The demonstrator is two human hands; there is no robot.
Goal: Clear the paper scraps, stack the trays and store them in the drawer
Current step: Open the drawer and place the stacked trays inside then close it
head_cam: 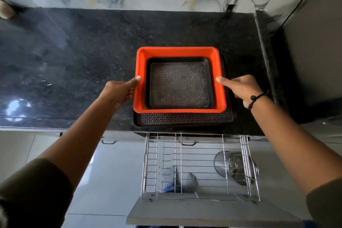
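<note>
Three trays sit nested on the black granite counter. A large dark patterned tray is at the bottom, an orange tray rests in it, and a smaller dark patterned tray lies inside the orange one. My left hand grips the stack's left side, thumb on the orange rim. My right hand grips the right side the same way. Below the counter's edge a wire-rack drawer stands pulled out. No paper scraps show.
A steel strainer and a cup lie at the right end of the drawer rack. The drawer's grey front panel juts toward me. A marble wall backs the counter; a dark upright panel bounds it on the right.
</note>
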